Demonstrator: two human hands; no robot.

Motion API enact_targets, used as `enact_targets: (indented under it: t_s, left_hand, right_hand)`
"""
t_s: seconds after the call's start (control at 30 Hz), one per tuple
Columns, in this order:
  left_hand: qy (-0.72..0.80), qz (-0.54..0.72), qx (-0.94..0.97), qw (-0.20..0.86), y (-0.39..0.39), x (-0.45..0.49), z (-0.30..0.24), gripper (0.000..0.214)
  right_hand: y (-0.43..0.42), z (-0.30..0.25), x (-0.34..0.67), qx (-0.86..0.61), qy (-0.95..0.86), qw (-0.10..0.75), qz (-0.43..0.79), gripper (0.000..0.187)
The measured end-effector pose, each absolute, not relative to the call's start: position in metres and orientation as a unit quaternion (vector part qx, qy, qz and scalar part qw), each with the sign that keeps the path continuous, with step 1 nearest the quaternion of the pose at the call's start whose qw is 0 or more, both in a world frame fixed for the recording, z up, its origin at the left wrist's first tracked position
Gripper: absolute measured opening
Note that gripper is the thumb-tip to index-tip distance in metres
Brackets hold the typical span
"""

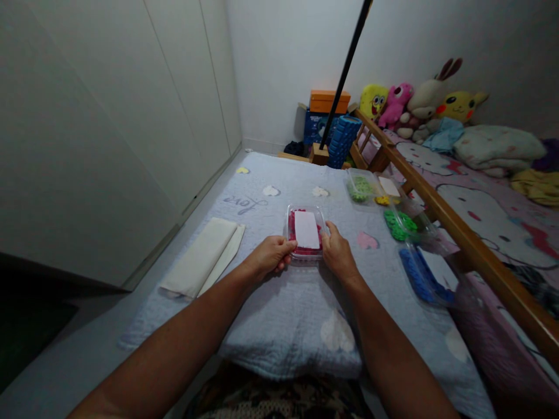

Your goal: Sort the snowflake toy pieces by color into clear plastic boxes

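A clear plastic box (304,256) with small pinkish-red pieces in it lies in front of me on the cloth-covered surface. A blank white card (307,230) shows at its top; I cannot tell whether it lies on or under the lid. My left hand (273,254) pinches the box's left front corner between thumb and curled fingers. On the right side, my right hand (338,250) grips the box with the thumb near the rim and the fingers along the wall. The pieces' exact kind is too small to make out.
Folded cream cloth (198,256) lies at the left. Along the right edge stand clear boxes with light green pieces (360,189), yellow pieces (382,200), green pieces (399,224) and blue pieces (421,273). Beyond them runs a wooden bed rail (458,227). A black pole (345,75) rises at the back.
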State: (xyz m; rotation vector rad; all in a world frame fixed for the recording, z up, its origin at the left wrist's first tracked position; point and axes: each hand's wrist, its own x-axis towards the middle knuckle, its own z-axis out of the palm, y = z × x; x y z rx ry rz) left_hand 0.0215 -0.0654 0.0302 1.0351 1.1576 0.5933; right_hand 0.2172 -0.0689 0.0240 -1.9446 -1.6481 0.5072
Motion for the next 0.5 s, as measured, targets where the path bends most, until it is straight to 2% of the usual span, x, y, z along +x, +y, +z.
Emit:
enact_targets:
  t_s: [0.33, 0.5]
  left_hand:
    - [0.496, 0.328, 0.496, 0.632, -0.065, 0.024, 0.020, 0.045]
    - [0.479, 0.357, 0.498, 0.629, -0.063, 0.023, 0.018, 0.039]
  right_hand:
    - [-0.069, 0.024, 0.223, -0.718, -0.584, 0.320, 0.201, 0.057]
    - [-0.067, 0.025, 0.228, -0.709, -0.583, 0.332, 0.216, 0.058]
